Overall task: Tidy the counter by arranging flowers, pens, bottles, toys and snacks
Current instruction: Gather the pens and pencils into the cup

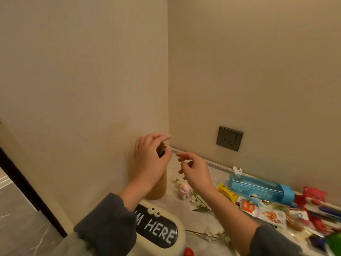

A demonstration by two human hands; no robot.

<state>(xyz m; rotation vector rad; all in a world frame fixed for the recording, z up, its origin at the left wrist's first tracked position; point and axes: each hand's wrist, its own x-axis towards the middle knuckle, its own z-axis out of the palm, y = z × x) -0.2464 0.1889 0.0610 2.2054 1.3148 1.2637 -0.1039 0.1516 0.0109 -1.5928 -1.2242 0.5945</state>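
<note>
Head view took in a counter (184,209) set in a wall corner. Nearest the camera sat a cream box (180,235) with a black panel lettered "M HERE" in white; a sleeve hid the start of the wording, and two googly eyes sat above it. A blue bottle (258,189) lay on its side by the back wall, its pale lettering too faint to read. Just before it lay a yellow snack packet (227,193) and an orange-and-white snack packet (265,214), their print too small to read.

A tan container (156,189) stood upright in the corner. The left hand (150,159) was curled round its top, a dark part with a red spot showing between thumb and fingers. The right hand (195,170) hovered just beside, fingers apart and loosely bent, holding nothing.

A pink toy (184,190) stood near the container, flower sprigs (199,202) lay loose on the counter, and pens (328,212) lay at the far right.
</note>
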